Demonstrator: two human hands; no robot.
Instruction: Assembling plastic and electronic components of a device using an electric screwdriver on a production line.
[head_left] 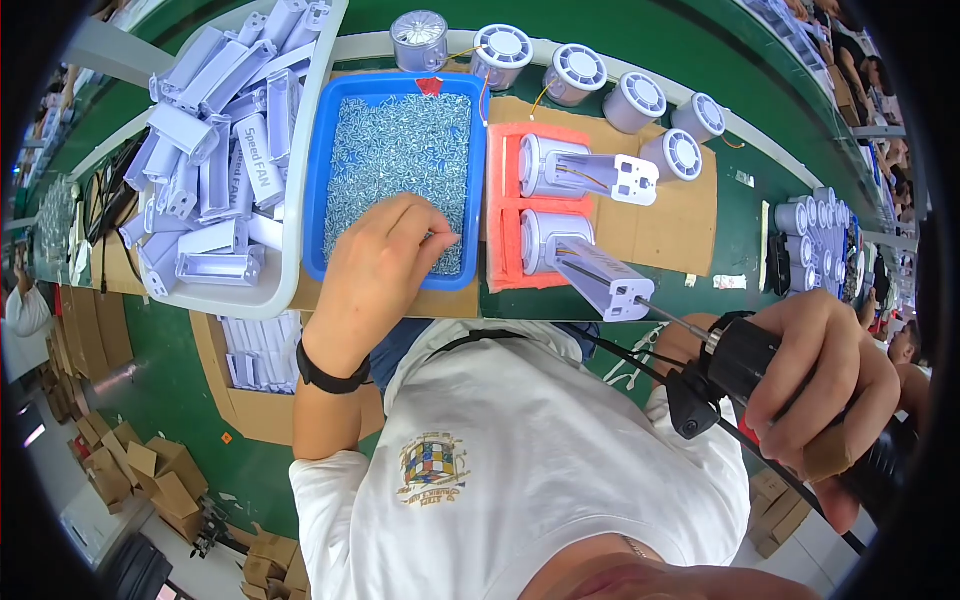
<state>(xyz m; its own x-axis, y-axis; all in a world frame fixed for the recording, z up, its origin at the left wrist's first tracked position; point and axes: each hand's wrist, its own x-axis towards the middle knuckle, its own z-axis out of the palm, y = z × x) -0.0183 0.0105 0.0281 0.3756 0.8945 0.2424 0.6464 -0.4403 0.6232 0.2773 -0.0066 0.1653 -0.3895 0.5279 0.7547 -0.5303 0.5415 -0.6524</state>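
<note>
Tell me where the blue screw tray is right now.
In the head view the blue tray of small screws sits upper left of centre on the bench, between the white bin of handle parts and the orange fixture; the left hand reaches into it.

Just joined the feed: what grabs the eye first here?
The blue tray heaped with small silvery screws, upper centre, with the left hand picking in it. At lower right, the right hand grips a black electric screwdriver, its bit against the white fan handle resting on the orange jig.

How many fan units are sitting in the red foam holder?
2. One fan unit lies in the upper slot of the red foam holder, the other in the lower slot, near the electric screwdriver tip.
</note>
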